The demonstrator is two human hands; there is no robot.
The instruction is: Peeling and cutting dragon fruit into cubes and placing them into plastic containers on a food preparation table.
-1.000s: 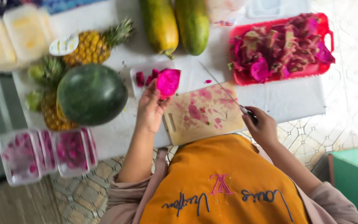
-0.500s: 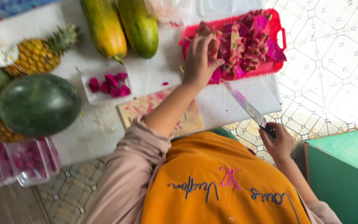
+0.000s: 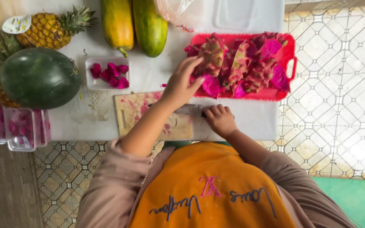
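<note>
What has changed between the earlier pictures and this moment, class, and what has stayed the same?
The left hand left the cutting board, reached into the red tray and now touches a dragon fruit piece. The right hand, which held the knife raised, has come down to the board's edge. The watermelon, papayas and small dish stayed put.

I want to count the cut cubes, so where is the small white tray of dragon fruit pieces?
In the head view, the small white tray sits left of centre on the white table, between the watermelon and papayas, just above the cutting board.
</note>
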